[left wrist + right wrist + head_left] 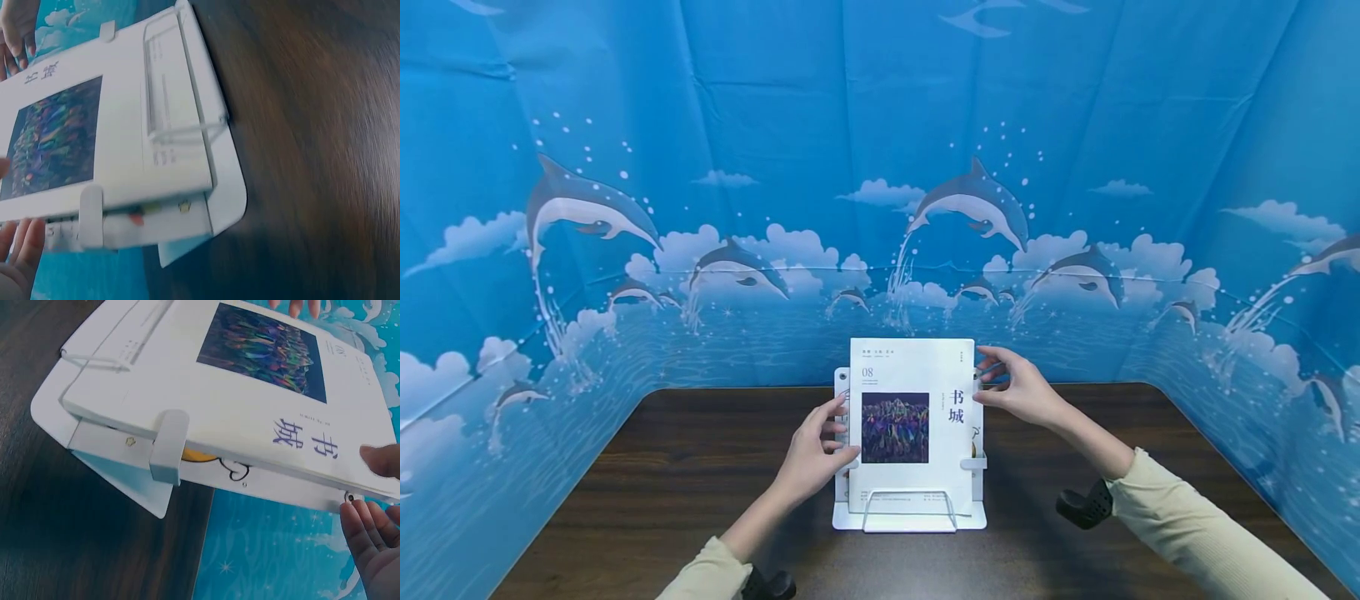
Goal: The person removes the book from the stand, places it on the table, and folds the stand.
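A white book [912, 479] with a dark multicoloured picture on its cover leans upright on a white book stand [842, 521]. My left hand [815, 447] is at the book's left side, its thumb on the front and its fingers by the stand's edge. At the upper right side, my right hand [1018, 385] holds the book's edge, thumb on the cover [350, 425] and fingers beside the backboard [287, 487]. A wire holder [910, 493] crosses the bottom of the cover. White side clips [167, 447] [91, 215] sit at both edges.
The stand rests on a dark wooden table [700, 483]. A blue dolphin-print cloth [805, 167] hangs behind the table and along both sides. Black wrist devices [1084, 505] show at both sleeves.
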`<state>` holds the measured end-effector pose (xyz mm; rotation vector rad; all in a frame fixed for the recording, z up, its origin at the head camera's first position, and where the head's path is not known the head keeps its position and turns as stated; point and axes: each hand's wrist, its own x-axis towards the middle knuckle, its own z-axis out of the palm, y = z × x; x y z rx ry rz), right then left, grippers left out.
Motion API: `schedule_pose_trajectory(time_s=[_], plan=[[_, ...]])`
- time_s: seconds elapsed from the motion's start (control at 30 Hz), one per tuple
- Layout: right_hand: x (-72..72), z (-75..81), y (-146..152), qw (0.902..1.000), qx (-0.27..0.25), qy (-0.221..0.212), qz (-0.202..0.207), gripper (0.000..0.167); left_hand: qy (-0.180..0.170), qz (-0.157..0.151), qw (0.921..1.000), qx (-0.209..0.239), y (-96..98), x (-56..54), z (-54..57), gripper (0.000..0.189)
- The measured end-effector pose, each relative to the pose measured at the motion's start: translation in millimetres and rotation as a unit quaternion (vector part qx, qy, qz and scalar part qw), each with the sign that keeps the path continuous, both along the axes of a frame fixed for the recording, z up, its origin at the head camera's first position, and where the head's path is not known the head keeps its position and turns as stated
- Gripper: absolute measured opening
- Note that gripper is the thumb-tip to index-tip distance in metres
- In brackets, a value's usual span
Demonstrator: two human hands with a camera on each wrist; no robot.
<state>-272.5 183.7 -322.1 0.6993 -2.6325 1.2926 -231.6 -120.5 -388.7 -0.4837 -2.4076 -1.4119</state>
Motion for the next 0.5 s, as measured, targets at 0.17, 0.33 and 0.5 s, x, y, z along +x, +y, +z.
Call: schedule_pose_trajectory(time_s=[0.17,0.33,0.5], plan=[[-5.5,-4.8,-4.7,0.9999,-0.004,-0.002,-0.014,0.064,-0.023,0.013,0.9983,0.052,8.3,1.7,1.6,0.058],[-10.0,-8.7,-7.7,0.9993,-0.001,-0.008,-0.036,0.062,-0.026,0.031,0.9967,0.07,9.7,-7.2,-14.1,0.054],[-10.8,-8.3,-10.2,0.9984,-0.01,-0.013,-0.054,0.06,-0.035,0.055,0.9946,0.081,14.5,-8.6,-16.0,0.049]])
